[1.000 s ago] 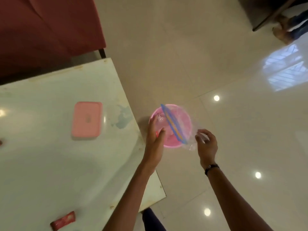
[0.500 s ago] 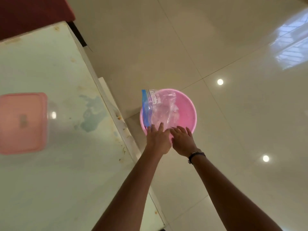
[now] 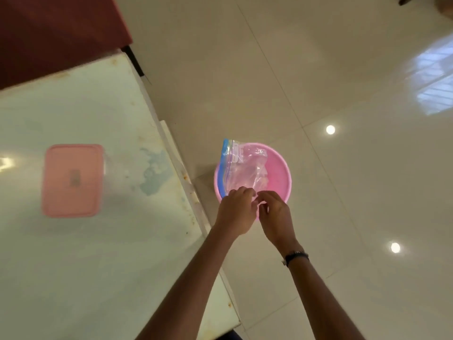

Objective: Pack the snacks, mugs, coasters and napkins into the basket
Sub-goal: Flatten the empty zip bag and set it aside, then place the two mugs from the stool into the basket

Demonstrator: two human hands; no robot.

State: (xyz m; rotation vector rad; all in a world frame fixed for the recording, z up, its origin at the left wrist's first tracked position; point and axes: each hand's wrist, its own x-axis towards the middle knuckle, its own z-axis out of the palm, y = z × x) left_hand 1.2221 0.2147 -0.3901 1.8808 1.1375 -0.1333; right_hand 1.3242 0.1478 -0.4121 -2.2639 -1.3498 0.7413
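Note:
A round pink basket [image 3: 279,177] stands on the floor just off the table's right edge. A clear zip bag [image 3: 245,170] with a blue seal strip lies inside it, leaning on the left wall. My left hand [image 3: 236,212] and my right hand [image 3: 275,214] are side by side over the basket's near rim, fingers curled at the bag's near edge. Whether the fingers still pinch the plastic is hard to tell. What the bag holds is not clear.
A white table [image 3: 98,241] fills the left side, with a closed pink lidded box [image 3: 72,180] on it. A dark red seat [image 3: 56,33] stands behind the table. Glossy tiled floor [image 3: 343,69] spreads to the right.
The bag has been lowered from above the basket down into it. Both hands have come together at the near rim and their fingers have curled inwards.

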